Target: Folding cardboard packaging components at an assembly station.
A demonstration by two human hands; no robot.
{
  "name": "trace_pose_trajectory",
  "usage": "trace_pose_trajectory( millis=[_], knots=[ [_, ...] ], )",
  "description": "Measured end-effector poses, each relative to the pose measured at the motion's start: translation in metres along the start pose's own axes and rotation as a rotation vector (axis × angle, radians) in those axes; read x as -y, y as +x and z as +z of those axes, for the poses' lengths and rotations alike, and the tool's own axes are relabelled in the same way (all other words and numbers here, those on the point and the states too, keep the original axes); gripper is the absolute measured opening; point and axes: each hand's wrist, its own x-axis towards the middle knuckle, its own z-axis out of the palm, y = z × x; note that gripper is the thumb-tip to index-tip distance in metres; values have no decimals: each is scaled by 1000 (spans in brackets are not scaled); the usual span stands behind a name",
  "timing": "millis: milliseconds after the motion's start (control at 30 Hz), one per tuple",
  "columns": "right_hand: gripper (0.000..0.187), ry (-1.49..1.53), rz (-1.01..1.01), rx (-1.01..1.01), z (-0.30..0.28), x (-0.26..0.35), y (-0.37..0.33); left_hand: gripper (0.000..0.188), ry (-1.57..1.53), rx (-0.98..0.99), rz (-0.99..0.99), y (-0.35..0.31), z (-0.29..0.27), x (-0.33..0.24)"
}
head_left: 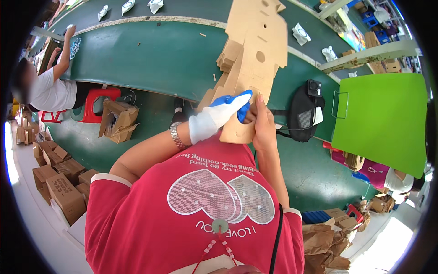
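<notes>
Cardboard blank [248, 68] in our hands: its near end sits just in front of our red shirt [146, 223], and the rest stretches away over the green tabletop [150, 50]. Our gloved left grip [226, 112] is closed on that near end, and our bare right grip [264, 128] clasps its right side. Farther out, a black bag [299, 116] lies to the right; leftward stand an open carton [119, 119], a red stool [98, 102] and a co-worker [54, 89]. Beyond, white packages [301, 34] lie on a dark belt [191, 9].
</notes>
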Motion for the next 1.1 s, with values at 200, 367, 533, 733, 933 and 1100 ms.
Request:
trace_pose_trajectory(
  millis=[200, 367, 533, 733, 933, 1100],
  knots=[
    [54, 120, -4, 217, 10, 54, -3, 99, -771, -23, 39, 1, -46, -55],
    [53, -449, -56, 549, 47, 46, -20, 73, -862, -266, 456, 6, -93, -69],
    [82, 85, 78, 634, 26, 52, 24, 41, -842, -113, 346, 4, -106, -35],
    [58, 323, -101, 73, -14, 42, 105, 40, -706, 26, 178, 18, -71, -10],
    [82, -10, -82, 16, 7, 36, 96, 70, -398, 15, 382, 15, -66, -30],
    [91, -38, -84, 198, 19, 31, 86, 68, -408, -102, 203, 27, -83, -60]
  ],
)
